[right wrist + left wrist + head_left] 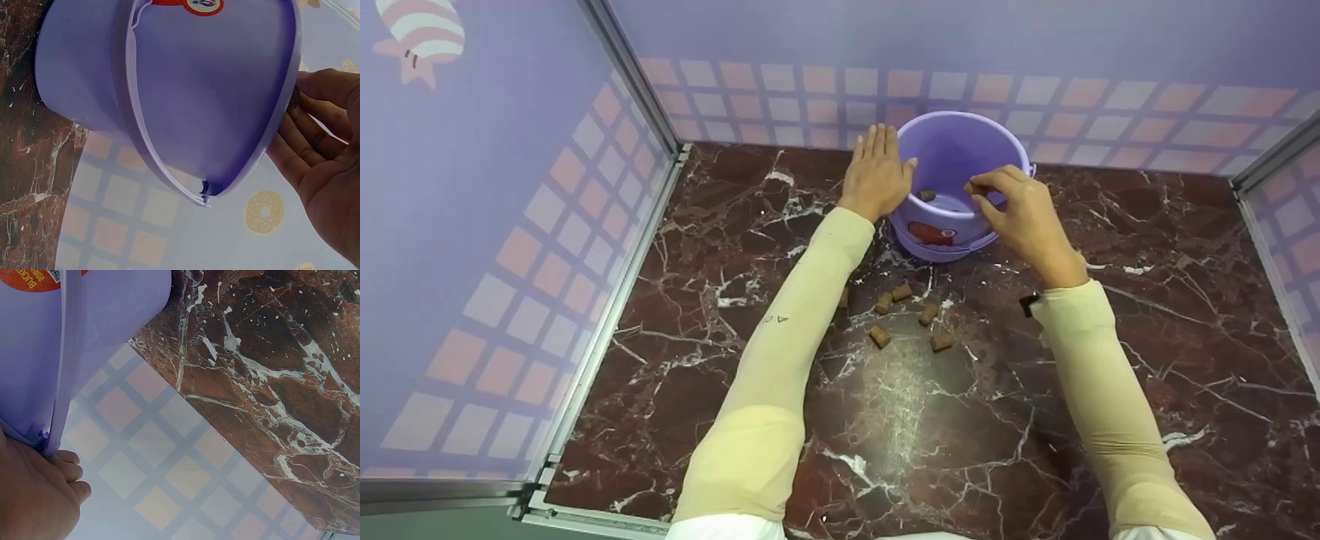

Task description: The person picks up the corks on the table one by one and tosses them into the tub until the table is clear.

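A purple bucket (960,142) stands upright near the back wall, its bail handle (140,112) hanging down the front. My left hand (877,174) rests against the bucket's left rim, fingers straight and thumb at the edge. Over the bucket's right side, my right hand (1024,214) pinches a short brown cylinder like a cork (971,189) between thumb and fingertips. The bucket's rim hides most of that cork (295,98) in the right wrist view. Inside the bucket lies another cork (927,195). Several more corks (928,314) are scattered on the table in front.
The dark red marbled tabletop (885,450) is enclosed by lilac panels with a checked pattern (780,79) at the back and sides. Metal rails (607,330) run along the left edge. My left forearm partly covers one cork (844,298).
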A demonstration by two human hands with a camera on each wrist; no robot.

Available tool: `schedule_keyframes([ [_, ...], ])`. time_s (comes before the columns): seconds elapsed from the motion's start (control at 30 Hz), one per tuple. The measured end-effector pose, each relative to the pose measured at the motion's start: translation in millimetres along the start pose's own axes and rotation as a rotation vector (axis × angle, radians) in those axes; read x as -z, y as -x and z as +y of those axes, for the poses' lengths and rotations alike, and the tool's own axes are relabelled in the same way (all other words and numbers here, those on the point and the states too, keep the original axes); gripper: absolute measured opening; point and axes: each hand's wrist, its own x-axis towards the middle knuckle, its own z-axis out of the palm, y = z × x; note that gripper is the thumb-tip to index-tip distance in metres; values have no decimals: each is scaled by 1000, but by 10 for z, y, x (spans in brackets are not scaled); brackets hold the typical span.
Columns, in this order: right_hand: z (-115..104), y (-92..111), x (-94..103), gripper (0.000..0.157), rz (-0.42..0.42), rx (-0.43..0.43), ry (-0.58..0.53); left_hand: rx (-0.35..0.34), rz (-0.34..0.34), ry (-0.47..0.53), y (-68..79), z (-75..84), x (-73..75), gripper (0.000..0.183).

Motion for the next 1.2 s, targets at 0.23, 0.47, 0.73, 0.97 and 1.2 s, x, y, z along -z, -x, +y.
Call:
schedule_keyframes([
  [0.23, 0, -21, -10, 23, -1, -10, -17, 2, 5, -3, -6, -4, 3, 73],
  [0.47, 13, -32, -22, 23, -6, -5, -24, 6, -10, 5, -6, 8, 5, 72],
  [0.73, 10, -73, -32, 21, -3, -9, -34, 4, 1, 6, -8, -6, 6, 72],
  [0.97, 50, -94, -52, 22, -12, -17, -30, -2, 25, 6, -6, -17, -8, 72],
  [1.2, 72, -114, -66, 21, -15, -23, -43, -3, 15, 3, -20, -9, -4, 72],
])
